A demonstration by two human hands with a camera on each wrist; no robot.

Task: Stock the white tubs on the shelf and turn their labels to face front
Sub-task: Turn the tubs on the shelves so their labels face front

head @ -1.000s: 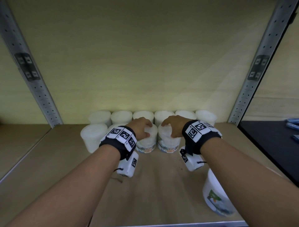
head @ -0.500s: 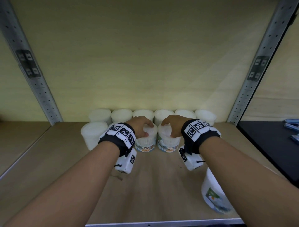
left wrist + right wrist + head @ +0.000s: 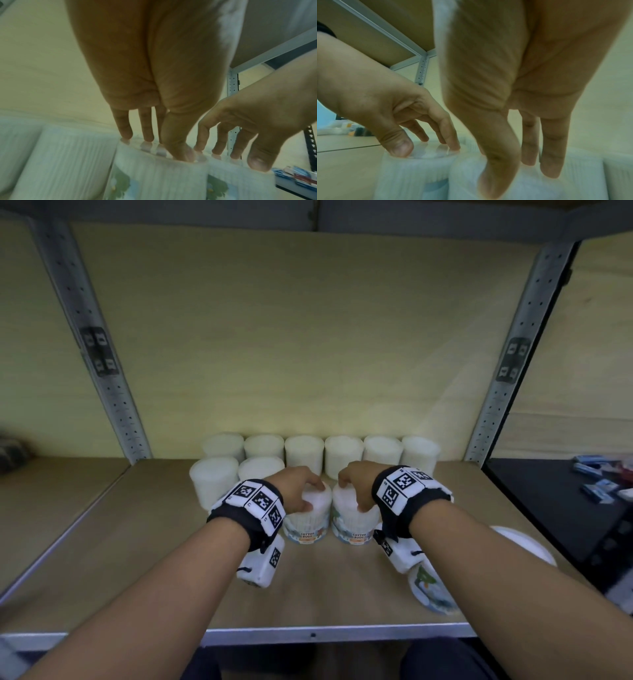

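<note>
Two white tubs stand side by side at mid-shelf, their "COTTON BUDS" labels facing front. My left hand (image 3: 303, 491) grips the top of the left tub (image 3: 306, 530) from above, thumb and fingertips (image 3: 145, 135) on its rim (image 3: 154, 175). In the same way, my right hand (image 3: 352, 486) grips the top of the right tub (image 3: 354, 530), fingers (image 3: 549, 155) over its lid (image 3: 513, 186). Behind them stands a back row of several plain white tubs (image 3: 344, 455), with two more (image 3: 214, 484) at the left in the second row. Another labelled tub (image 3: 432, 592) lies on its side at the front right.
The wooden shelf (image 3: 325, 594) ends in a metal front edge (image 3: 311, 635). Perforated metal uprights (image 3: 113, 392) (image 3: 503, 392) flank the bay. A white round object (image 3: 525, 544) sits at the right, partly behind my forearm. Small packets (image 3: 599, 484) lie on the dark surface to the right.
Both hands stay on the same two tubs. The head view has drawn back, so the shelf's front edge and top now show, and the labels read more plainly.
</note>
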